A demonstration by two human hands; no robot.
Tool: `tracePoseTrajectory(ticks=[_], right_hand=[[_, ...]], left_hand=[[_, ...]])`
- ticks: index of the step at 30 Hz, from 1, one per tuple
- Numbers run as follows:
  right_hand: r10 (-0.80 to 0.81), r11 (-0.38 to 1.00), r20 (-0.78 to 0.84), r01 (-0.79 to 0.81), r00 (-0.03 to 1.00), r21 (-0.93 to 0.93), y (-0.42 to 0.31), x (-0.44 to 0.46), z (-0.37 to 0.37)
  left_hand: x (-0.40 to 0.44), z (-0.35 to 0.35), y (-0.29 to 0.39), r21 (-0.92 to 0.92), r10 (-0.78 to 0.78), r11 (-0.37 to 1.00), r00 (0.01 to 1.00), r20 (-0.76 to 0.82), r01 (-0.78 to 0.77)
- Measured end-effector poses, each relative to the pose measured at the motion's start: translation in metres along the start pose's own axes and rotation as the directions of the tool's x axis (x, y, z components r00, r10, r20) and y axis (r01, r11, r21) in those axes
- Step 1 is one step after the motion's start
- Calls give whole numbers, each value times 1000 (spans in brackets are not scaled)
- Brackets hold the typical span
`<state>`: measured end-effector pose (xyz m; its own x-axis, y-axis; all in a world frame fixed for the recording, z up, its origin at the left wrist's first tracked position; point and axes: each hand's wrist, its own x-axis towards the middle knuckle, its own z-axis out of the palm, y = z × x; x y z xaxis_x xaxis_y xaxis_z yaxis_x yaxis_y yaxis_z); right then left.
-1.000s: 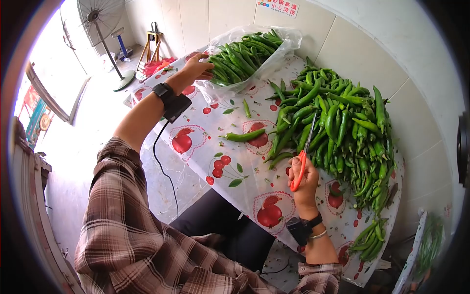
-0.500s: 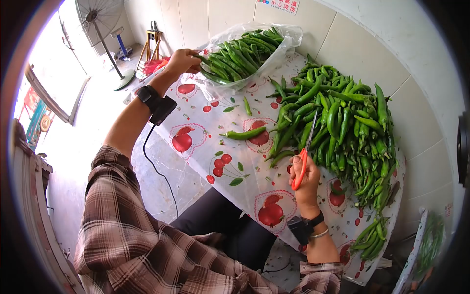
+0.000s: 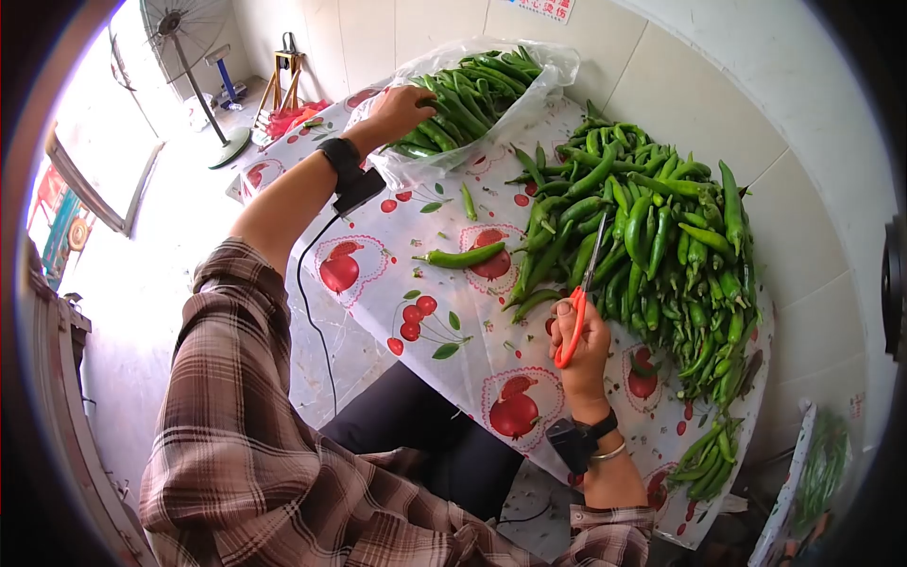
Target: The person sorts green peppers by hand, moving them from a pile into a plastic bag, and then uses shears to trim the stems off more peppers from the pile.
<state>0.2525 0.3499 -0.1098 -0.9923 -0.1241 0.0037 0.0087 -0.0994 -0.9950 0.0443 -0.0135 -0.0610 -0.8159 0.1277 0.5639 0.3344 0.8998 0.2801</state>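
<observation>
My left hand (image 3: pixel 401 112) reaches over the left side of a clear plastic bag (image 3: pixel 559 68) full of long green peppers (image 3: pixel 463 106). Its fingers are curled down on the peppers there, the tips partly hidden. In my right hand (image 3: pixel 585 352) is a pair of scissors (image 3: pixel 575 333) with orange handles. The blades look closed and point up and away, in front of a big heap of green peppers (image 3: pixel 652 227). One single pepper (image 3: pixel 463 256) lies on the tablecloth between the bag and my right hand, with a smaller pepper (image 3: pixel 469 201) behind it.
A fruit-patterned tablecloth (image 3: pixel 444 302) covers the table, with small green scraps on it. The tiled wall (image 3: pixel 699 104) runs behind. A standing fan (image 3: pixel 230 148) and a wooden stand (image 3: pixel 283 80) are at the back left. A black cable (image 3: pixel 312 317) hangs from my left wrist.
My left hand has moved right, from the bag's left edge to over the peppers inside it. My right hand keeps the scissors in nearly the same place. The view has shifted slightly.
</observation>
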Motion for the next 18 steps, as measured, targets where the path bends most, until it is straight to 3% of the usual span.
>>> tracePoseTrajectory(ticks=[2, 5, 7, 14, 18], right_hand=[[3, 1000, 9, -3, 1000, 4, -1, 0, 0], [-5, 1000, -4, 5, 1000, -28, -1, 0, 2], [-6, 1000, 7, 6, 1000, -18, -1, 1, 1], [2, 1000, 23, -3, 1000, 16, -2, 1, 1], [-20, 1000, 15, 20, 1000, -1, -1, -1, 1]], left_hand=[[-5, -1, 6, 4, -62, 998, 997, 40, 62], [-8, -5, 11, 169, -112, 981, 987, 119, 92], [-6, -4, 5, 186, -38, 983, 983, 178, 4], [-16, -2, 1, 141, -1, 989, 969, 247, -35], [-23, -6, -7, 187, 79, 973, 958, 276, -134]])
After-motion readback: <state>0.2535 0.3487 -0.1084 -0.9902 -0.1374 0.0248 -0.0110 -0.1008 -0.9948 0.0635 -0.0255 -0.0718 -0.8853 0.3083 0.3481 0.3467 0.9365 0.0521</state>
